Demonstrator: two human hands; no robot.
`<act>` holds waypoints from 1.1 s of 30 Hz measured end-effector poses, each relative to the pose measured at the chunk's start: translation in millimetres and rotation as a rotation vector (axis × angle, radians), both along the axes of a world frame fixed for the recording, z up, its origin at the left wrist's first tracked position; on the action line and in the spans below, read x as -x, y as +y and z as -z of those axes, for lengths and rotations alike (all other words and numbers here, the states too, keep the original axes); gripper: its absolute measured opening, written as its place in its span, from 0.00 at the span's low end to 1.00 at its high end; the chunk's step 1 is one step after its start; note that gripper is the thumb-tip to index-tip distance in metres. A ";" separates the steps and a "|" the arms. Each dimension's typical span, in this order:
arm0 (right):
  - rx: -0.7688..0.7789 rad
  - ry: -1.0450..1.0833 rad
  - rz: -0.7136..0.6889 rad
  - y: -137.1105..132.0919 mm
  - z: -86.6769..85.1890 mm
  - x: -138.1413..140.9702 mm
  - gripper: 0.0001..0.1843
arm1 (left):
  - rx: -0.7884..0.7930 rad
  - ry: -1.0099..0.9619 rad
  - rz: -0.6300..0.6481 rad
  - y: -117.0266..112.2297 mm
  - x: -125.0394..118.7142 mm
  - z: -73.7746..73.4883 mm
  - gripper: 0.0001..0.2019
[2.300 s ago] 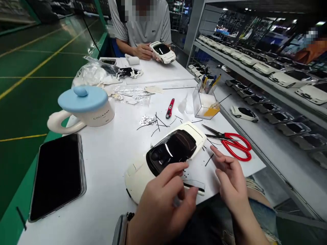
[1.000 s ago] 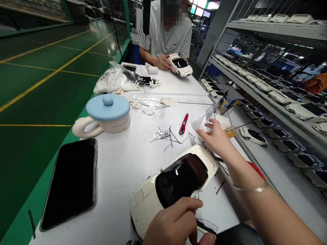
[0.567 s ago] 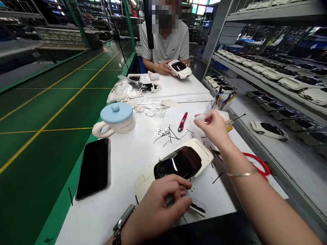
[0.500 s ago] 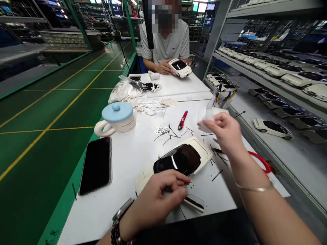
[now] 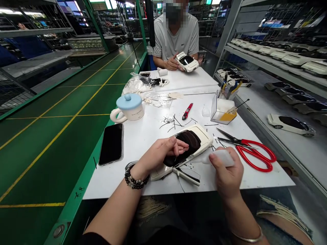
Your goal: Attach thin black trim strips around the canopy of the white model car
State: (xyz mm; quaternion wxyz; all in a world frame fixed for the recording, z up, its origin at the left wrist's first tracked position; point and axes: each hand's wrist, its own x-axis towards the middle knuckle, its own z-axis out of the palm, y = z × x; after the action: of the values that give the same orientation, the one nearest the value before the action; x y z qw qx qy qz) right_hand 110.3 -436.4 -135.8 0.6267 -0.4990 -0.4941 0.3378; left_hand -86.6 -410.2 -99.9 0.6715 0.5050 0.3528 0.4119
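Note:
A cream-white model car (image 5: 201, 133) with a dark roof lies on the white table, its near-side door (image 5: 187, 177) swung out towards me. My left hand (image 5: 170, 148) is over the roof, fingers loosely bent and apart; whether they touch the roof I cannot tell. My right hand (image 5: 228, 173) is closed around a small white squeeze bottle (image 5: 222, 158). Its thin clear nozzle points left at the car's side near the open door. Tiny dark bits are scattered beside that opening.
Red-handled scissors (image 5: 255, 154) lie at the right, near a clear pen box (image 5: 217, 114). A red box cutter (image 5: 187, 111), a lidded mug (image 5: 131, 109) and a phone (image 5: 111, 144) are farther back and left. A co-worker (image 5: 176, 41) opposite holds another white model car (image 5: 187, 62).
My right hand has come back from the pen box towards the car and now holds the squeeze bottle. My left hand has shifted onto the roof. The view has turned left.

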 end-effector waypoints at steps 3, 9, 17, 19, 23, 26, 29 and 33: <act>-0.055 -0.123 0.060 0.1 -2.0 12.4 0.14 | -0.023 -0.030 0.002 -1.6 0.5 2.3 0.26; -0.108 -0.281 0.115 1.7 -0.8 22.5 0.15 | -0.069 -0.005 0.026 -2.9 1.8 3.5 0.26; -0.182 -0.343 0.091 3.1 -0.6 26.7 0.14 | -0.107 0.024 0.037 -3.6 2.3 4.0 0.24; -0.202 -0.356 0.099 2.4 -1.0 27.6 0.14 | -0.105 0.022 0.038 -3.7 2.3 4.1 0.24; -0.219 -0.355 0.102 1.3 -0.7 29.3 0.14 | -0.104 0.014 0.038 -3.5 1.9 4.4 0.24; -0.226 -0.352 0.103 1.3 -0.5 29.9 0.14 | -0.104 0.011 0.036 -3.0 1.3 5.0 0.24; -0.237 -0.375 0.105 1.2 -0.7 29.5 0.13 | -0.102 0.016 0.034 -2.5 1.0 5.8 0.25; -0.256 -0.381 0.093 0.3 -0.6 28.1 0.13 | -0.105 0.028 0.029 -1.8 1.5 6.5 0.26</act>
State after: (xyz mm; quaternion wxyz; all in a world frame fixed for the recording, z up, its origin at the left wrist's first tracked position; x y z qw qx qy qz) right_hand 82.2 -436.0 -135.2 0.5952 -0.4921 -0.6190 0.1429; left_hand -88.0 -412.0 -106.4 0.6451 0.5503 0.3327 0.4127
